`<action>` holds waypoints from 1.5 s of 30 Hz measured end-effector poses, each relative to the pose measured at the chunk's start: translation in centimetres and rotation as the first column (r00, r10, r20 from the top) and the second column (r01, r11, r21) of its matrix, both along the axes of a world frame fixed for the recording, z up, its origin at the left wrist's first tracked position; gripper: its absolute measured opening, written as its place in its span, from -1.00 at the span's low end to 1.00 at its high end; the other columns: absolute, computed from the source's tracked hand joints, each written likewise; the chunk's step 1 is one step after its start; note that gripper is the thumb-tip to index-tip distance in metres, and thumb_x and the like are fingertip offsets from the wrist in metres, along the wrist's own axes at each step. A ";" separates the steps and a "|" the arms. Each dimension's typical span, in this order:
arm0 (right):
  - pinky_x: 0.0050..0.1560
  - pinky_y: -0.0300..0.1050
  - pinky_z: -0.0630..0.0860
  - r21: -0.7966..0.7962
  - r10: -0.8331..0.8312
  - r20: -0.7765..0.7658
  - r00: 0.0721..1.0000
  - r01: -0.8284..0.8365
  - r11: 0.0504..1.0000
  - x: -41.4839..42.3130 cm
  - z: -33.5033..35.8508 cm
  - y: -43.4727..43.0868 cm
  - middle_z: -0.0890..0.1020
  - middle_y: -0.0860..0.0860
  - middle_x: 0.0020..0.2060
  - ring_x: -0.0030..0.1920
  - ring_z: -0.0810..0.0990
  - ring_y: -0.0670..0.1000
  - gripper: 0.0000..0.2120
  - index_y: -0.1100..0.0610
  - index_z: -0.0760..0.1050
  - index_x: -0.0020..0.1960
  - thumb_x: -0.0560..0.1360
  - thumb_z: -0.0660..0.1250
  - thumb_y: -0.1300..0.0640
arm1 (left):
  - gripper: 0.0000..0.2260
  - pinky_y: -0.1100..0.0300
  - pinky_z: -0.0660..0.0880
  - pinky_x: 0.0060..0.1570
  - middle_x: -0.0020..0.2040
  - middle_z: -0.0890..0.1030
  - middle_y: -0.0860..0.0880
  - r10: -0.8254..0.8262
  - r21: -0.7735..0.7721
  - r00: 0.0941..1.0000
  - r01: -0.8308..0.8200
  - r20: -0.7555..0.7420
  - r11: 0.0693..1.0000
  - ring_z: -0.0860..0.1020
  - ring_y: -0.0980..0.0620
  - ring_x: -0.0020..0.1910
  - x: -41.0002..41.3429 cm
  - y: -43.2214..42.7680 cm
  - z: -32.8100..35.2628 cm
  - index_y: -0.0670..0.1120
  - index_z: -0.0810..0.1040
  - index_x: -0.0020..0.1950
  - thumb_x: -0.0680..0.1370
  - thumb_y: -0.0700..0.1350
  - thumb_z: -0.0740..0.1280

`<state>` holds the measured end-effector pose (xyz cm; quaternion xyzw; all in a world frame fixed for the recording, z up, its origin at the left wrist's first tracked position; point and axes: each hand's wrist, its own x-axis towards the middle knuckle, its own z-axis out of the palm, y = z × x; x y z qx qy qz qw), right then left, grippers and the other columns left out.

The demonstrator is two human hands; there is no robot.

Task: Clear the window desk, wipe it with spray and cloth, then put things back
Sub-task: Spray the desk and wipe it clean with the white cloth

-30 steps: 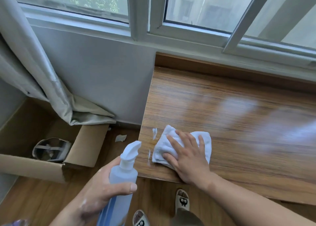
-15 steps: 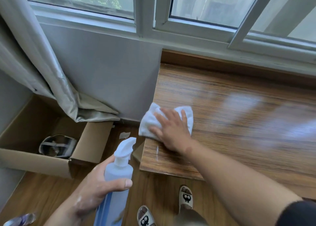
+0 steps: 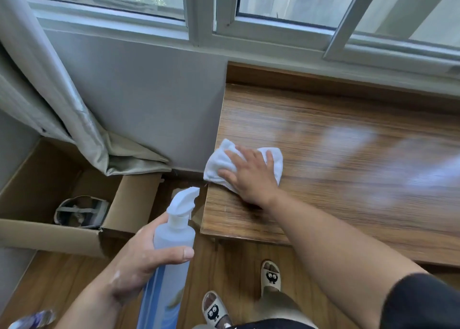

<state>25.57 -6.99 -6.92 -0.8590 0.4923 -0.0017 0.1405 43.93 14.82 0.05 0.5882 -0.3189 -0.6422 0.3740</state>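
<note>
Two hands, well apart. Right hand (image 3: 251,177) lies flat w/ fingers spread on white cloth (image 3: 219,164) at desk's (image 3: 348,154) left edge, hiding cloth's middle. Left hand (image 3: 139,261) grips spray bottle (image 3: 174,234), nearer and left of desk. Thumb's across front, other fingers hidden behind, bottle's base cut off at btm. Grey thing in cardboard box (image 3: 132,199), far left: can't make out.

Open wood runs right of the cloth (image 3: 219,159) across the bench (image 3: 348,174). A raised lip (image 3: 323,85) and the window frame (image 3: 273,37) close off the back. Left, past the edge, stand the wall (image 3: 149,109), a box (image 3: 134,199) and the held spray bottle (image 3: 174,239).
</note>
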 end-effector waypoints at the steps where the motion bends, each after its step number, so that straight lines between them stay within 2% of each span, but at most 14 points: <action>1: 0.52 0.34 -0.17 0.004 -0.042 -0.002 0.999 0.042 0.999 0.9 0.2 -1.5 0.18 -0.07 0.57 0.54 0.12 0.06 -0.44 -0.22 0.16 0.55 0.60 0.02 -0.37 | -0.33 -0.07 0.55 0.02 0.00 0.65 -0.21 0.000 0.005 1.000 0.000 0.011 1.000 0.63 -0.20 -0.04 -0.2 0.3 -0.1 0.18 0.62 0.23 0.13 0.15 0.65; 5: 0.51 0.35 -0.16 -0.020 -0.081 -0.028 0.996 0.080 0.997 2.0 0.0 -1.9 0.17 -0.04 0.58 0.55 0.10 0.08 -0.44 -0.20 0.16 0.55 0.61 0.01 -0.36 | -0.38 -0.07 0.58 0.05 0.01 0.65 -0.20 -0.004 0.015 0.999 0.003 0.036 1.000 0.63 -0.26 0.03 -0.9 1.5 -0.3 0.21 0.63 0.18 0.13 0.17 0.64; 11: 0.53 0.33 -0.22 -0.004 0.104 0.032 0.994 -0.104 0.995 -2.7 0.2 6.8 0.17 -0.07 0.57 0.56 0.10 0.09 -0.39 -0.20 0.18 0.55 0.56 -0.04 -0.37 | -0.42 0.02 0.58 -0.03 -0.04 0.67 -0.16 -0.037 -0.006 0.999 0.036 -0.036 0.999 0.65 -0.15 -0.07 -1.9 0.8 0.3 0.13 0.66 0.16 0.15 0.09 0.65; 15: 0.52 0.32 -0.24 -0.029 0.176 0.023 0.984 -0.176 0.984 -6.2 -0.8 10.6 0.22 -0.06 0.56 0.57 0.12 0.08 -0.44 -0.20 0.20 0.53 0.58 0.04 -0.37 | -0.46 0.10 0.60 -0.04 0.04 0.73 -0.11 -0.082 -0.057 0.995 0.079 -0.054 0.995 0.70 -0.09 0.00 -2.4 -0.7 1.4 0.15 0.67 0.17 0.19 0.03 0.61; 18: 0.50 0.35 -0.26 -0.021 0.154 0.010 0.988 -0.154 0.988 -6.1 -0.7 10.6 0.21 -0.05 0.57 0.57 0.10 0.09 -0.42 -0.20 0.20 0.53 0.58 -0.01 -0.38 | -0.41 -0.02 0.58 0.07 0.11 0.72 -0.15 -0.083 -0.060 0.996 0.082 -0.025 0.995 0.70 -0.15 0.06 -2.3 -1.7 1.7 0.18 0.65 0.21 0.18 0.06 0.62; 21: 0.48 0.36 -0.32 0.033 0.052 0.034 0.998 -0.053 0.998 -2.5 0.1 9.1 0.14 -0.05 0.58 0.56 0.02 0.09 -0.36 -0.19 0.17 0.55 0.54 -0.10 -0.39 | -0.31 -0.08 0.57 0.04 0.04 0.71 -0.18 -0.049 -0.033 0.999 0.049 0.008 0.998 0.68 -0.19 0.01 -2.0 -2.2 1.5 0.13 0.66 0.19 0.08 0.18 0.70; 24: 0.48 0.40 -0.28 0.031 0.043 0.024 0.999 -0.044 0.999 1.4 0.7 7.1 0.12 -0.03 0.58 0.56 0.02 0.12 -0.32 -0.16 0.15 0.55 0.49 -0.18 -0.33 | -0.28 -0.16 0.53 0.03 0.04 0.64 -0.33 -0.019 0.011 0.998 0.018 0.056 1.000 0.62 -0.30 -0.03 -2.1 -2.6 1.1 0.04 0.65 0.15 0.05 0.20 0.71; 28: 0.49 0.39 -0.30 0.042 0.113 0.056 0.992 -0.116 0.992 0.4 0.5 5.9 0.12 -0.03 0.58 0.57 0.00 0.10 -0.31 -0.16 0.20 0.55 0.48 -0.13 -0.35 | -0.27 -0.17 0.51 0.00 -0.01 0.64 -0.32 -0.033 0.047 0.999 0.032 0.020 0.998 0.62 -0.29 -0.07 -3.0 -3.3 1.4 -0.01 0.67 0.13 0.02 0.15 0.73; 31: 0.51 0.37 -0.29 0.020 0.137 0.107 0.985 -0.140 0.990 -4.2 -0.7 6.2 0.20 -0.06 0.57 0.57 0.06 0.06 -0.40 -0.18 0.26 0.52 0.54 0.05 -0.39 | -0.25 -0.13 0.53 -0.01 -0.01 0.68 -0.25 -0.067 0.063 0.997 0.069 -0.023 0.996 0.64 -0.22 -0.07 -3.7 -4.1 1.3 0.00 0.67 0.18 0.03 0.11 0.74; 35: 0.53 0.36 -0.13 -0.001 -0.016 0.076 0.997 0.016 1.000 -13.7 -1.2 5.1 0.32 -0.07 0.53 0.53 0.26 0.09 -0.35 -0.23 0.33 0.49 0.48 0.04 -0.44 | -0.28 -0.10 0.54 -0.01 -0.02 0.68 -0.22 -0.091 0.058 0.996 0.093 -0.024 0.994 0.65 -0.19 -0.07 -4.0 -4.8 1.1 -0.03 0.67 0.16 0.05 0.11 0.74; 39: 0.48 0.39 -0.02 -0.054 -0.212 -0.024 0.977 0.211 0.976 -22.7 -1.1 4.0 0.36 -0.08 0.51 0.48 0.30 0.07 -0.34 -0.22 0.35 0.47 0.47 0.00 -0.47 | -0.40 -0.05 0.56 -0.02 -0.04 0.69 -0.19 -0.119 0.062 0.992 0.121 -0.029 0.991 0.65 -0.17 -0.06 -3.5 -4.5 1.1 0.02 0.68 0.15 0.13 0.05 0.68; 41: 0.46 0.41 0.04 -0.091 -0.263 -0.055 0.963 0.257 0.962 -23.6 -1.2 4.3 0.37 -0.06 0.49 0.45 0.33 0.10 -0.35 -0.18 0.38 0.46 0.50 -0.01 -0.45 | -0.42 -0.07 0.55 0.01 -0.02 0.68 -0.20 -0.138 0.055 0.990 0.139 -0.018 0.989 0.65 -0.19 -0.04 -3.0 -4.1 1.1 0.03 0.67 0.15 0.15 0.04 0.65; 43: 0.45 0.42 0.08 -0.123 -0.284 -0.048 0.958 0.277 0.953 -22.1 -1.5 5.2 0.39 -0.03 0.47 0.42 0.35 0.13 -0.38 -0.11 0.42 0.44 0.53 0.01 -0.39 | -0.31 -0.13 0.52 0.03 0.02 0.66 -0.27 -0.122 0.039 0.992 0.122 -0.014 0.992 0.63 -0.23 -0.04 -2.6 -3.8 1.0 0.02 0.65 0.21 0.11 0.10 0.70; 45: 0.44 0.45 0.13 -0.135 -0.209 0.013 0.978 0.209 0.969 -19.1 -1.8 6.9 0.42 -0.01 0.45 0.42 0.39 0.15 -0.42 -0.10 0.43 0.42 0.54 0.05 -0.37 | -0.23 -0.13 0.53 0.00 -0.01 0.67 -0.25 -0.073 0.013 0.997 0.073 -0.031 0.997 0.64 -0.22 -0.07 -2.1 -3.5 1.3 0.07 0.66 0.21 0.03 0.16 0.72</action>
